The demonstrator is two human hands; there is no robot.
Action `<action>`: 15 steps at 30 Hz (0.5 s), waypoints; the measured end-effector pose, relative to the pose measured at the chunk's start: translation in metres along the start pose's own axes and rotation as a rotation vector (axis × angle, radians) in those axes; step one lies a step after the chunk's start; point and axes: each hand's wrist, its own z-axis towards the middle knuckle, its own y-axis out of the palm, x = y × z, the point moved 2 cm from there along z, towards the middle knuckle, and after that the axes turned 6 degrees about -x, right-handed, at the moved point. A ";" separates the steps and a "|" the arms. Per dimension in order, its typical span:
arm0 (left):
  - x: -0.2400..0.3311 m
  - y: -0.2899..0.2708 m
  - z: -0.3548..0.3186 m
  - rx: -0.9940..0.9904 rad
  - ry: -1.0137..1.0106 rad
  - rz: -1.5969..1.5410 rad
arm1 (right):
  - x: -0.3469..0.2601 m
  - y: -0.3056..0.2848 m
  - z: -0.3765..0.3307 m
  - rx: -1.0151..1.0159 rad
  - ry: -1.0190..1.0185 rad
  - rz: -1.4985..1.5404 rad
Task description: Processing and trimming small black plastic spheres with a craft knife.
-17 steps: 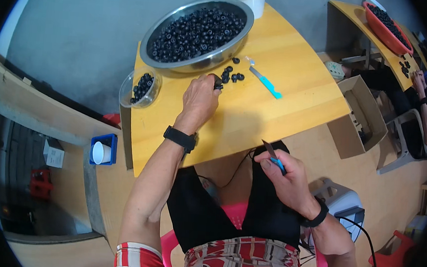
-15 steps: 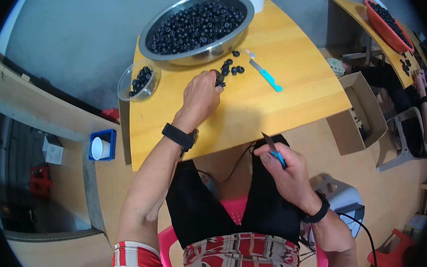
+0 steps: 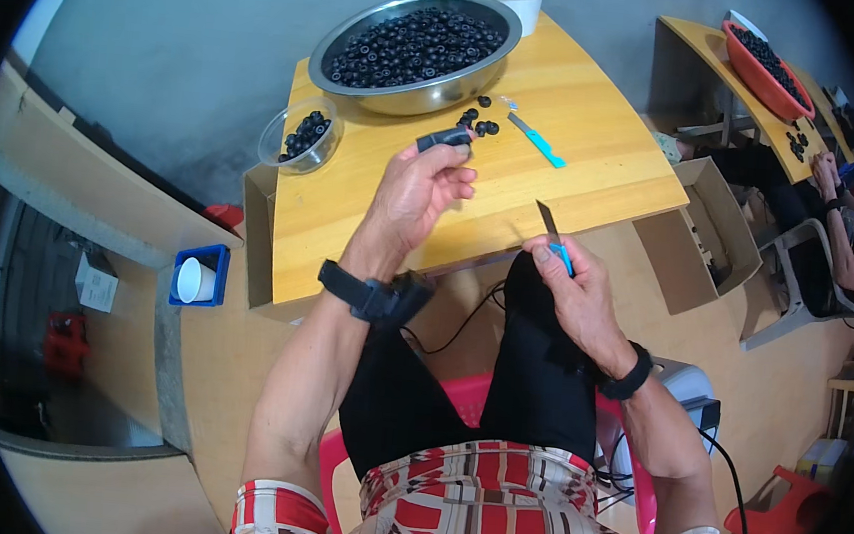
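My right hand, beyond the table's near edge, is closed round a small knife with a blue handle and a dark blade pointing up. Over the table, my left hand is turned partly palm-up, its thumb pressed toward the index finger. A black sleeve appears to cover that finger; whatever is pinched there is too small to make out. Just beyond lies a little group of black ring-shaped pieces. A large metal bowl heaped with similar pieces stands behind, and a clear plastic tub holding some is to the left.
A second knife with a turquoise handle lies on the yellow table. Behind the bowl stands a white bucket. Cardboard boxes flank the table. At the right, another person's hands are by a red basin.
My left hand has lifted off the loose pieces and rolled palm-up, drawing back slightly. My right hand, still gripping the knife, has risen a little, with the blade more upright.
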 end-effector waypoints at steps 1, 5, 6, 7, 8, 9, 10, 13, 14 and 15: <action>-0.004 0.002 -0.007 -0.035 -0.023 -0.178 | -0.001 0.001 0.000 0.019 -0.013 -0.023; -0.020 0.024 -0.043 -0.036 -0.009 -0.432 | -0.010 0.003 -0.002 0.044 -0.067 -0.131; -0.026 0.025 -0.050 -0.039 0.001 -0.437 | -0.014 0.004 -0.003 0.042 -0.086 -0.160; -0.032 0.025 -0.055 -0.006 0.021 -0.462 | -0.017 0.005 -0.004 0.040 -0.105 -0.188; -0.036 0.026 -0.060 0.027 0.037 -0.484 | -0.017 0.006 -0.004 0.038 -0.108 -0.194; -0.039 0.028 -0.064 0.057 0.054 -0.493 | -0.017 0.007 -0.005 0.067 -0.240 -0.301; -0.042 0.028 -0.067 0.056 0.056 -0.497 | -0.019 0.008 -0.006 0.097 -0.371 -0.407; -0.050 0.028 -0.073 0.022 0.016 -0.542 | -0.020 0.008 -0.009 0.063 -0.597 -0.701; -0.051 0.030 -0.076 0.035 -0.002 -0.564 | -0.022 0.009 -0.010 0.059 -0.590 -0.702; -0.053 0.031 -0.077 0.049 -0.022 -0.586 | -0.026 0.011 -0.012 0.042 -0.613 -0.775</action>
